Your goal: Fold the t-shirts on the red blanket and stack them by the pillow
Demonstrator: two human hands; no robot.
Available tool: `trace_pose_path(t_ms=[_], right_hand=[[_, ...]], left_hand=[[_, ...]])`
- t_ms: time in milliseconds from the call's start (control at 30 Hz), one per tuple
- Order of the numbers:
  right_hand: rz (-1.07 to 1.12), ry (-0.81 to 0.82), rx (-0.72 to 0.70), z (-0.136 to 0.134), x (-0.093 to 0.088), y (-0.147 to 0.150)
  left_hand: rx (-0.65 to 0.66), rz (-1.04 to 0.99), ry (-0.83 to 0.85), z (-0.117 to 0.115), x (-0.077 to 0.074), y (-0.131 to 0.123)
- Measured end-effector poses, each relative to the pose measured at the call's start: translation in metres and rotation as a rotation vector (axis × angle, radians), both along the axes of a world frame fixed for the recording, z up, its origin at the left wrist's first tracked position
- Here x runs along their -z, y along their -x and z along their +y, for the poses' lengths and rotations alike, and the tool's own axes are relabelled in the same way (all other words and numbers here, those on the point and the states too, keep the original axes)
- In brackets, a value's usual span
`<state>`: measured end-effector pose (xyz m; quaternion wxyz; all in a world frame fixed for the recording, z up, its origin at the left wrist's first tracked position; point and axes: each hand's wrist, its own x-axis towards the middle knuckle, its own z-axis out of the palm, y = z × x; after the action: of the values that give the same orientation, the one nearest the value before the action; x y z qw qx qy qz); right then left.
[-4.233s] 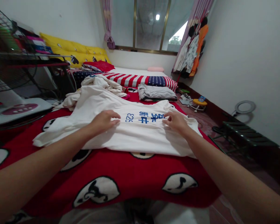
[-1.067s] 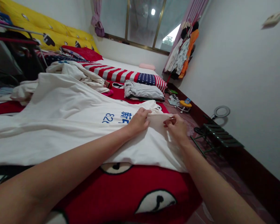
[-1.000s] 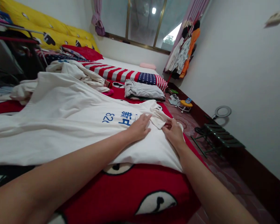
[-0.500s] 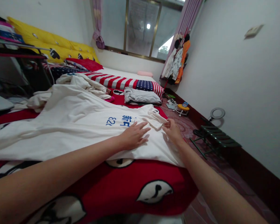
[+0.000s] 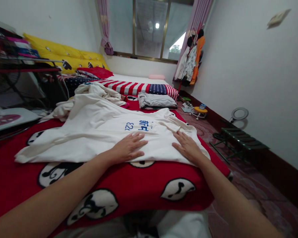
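A white T-shirt point(image 5: 106, 135) with blue printed characters and numerals lies spread on a red blanket point(image 5: 139, 188) with white cartoon patches. My left hand point(image 5: 127, 148) rests flat on the shirt near its front edge, fingers apart. Further right, my right hand point(image 5: 187, 147) also presses flat on the cloth, holding nothing. A small fold of shirt fabric point(image 5: 175, 123) lies beyond my right hand.
Crumpled white cloth point(image 5: 99, 91) and a grey folded garment point(image 5: 156, 100) lie beyond the shirt, before a striped star-print quilt point(image 5: 139, 88). A fan base point(image 5: 7, 119) stands left. On the floor at right are a green folding stool point(image 5: 238, 138) and a ring light point(image 5: 238, 114).
Both hands have let go of the folded shirt edge and now lie flat, further apart and nearer the front edge. The view has swung left, showing more of the shirt.
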<state>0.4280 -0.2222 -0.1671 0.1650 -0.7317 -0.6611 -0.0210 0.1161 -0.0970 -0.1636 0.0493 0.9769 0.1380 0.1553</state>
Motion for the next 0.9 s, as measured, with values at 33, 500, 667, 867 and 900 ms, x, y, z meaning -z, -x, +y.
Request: trace_pose_path(t_ms=[33, 500, 667, 867, 900], right_hand=[[0.033, -0.043, -0.004, -0.001, -0.001, 0.001], [0.327, -0.312, -0.293, -0.05, -0.018, 0.053], [0.216, -0.331, -0.338, -0.052, -0.02, 0.069], [0.205, -0.253, -0.347, -0.052, -0.022, 0.064], [0.235, -0.206, -0.35, -0.053, -0.021, 0.065]], left_hand=[[0.016, -0.051, 0.008, -0.003, -0.003, 0.0], [0.037, 0.075, -0.127, -0.049, -0.032, -0.003], [0.065, 0.006, -0.18, -0.049, -0.038, 0.0], [0.078, 0.025, 0.014, -0.048, -0.04, -0.001], [0.085, 0.05, 0.072, -0.048, -0.039, -0.002]])
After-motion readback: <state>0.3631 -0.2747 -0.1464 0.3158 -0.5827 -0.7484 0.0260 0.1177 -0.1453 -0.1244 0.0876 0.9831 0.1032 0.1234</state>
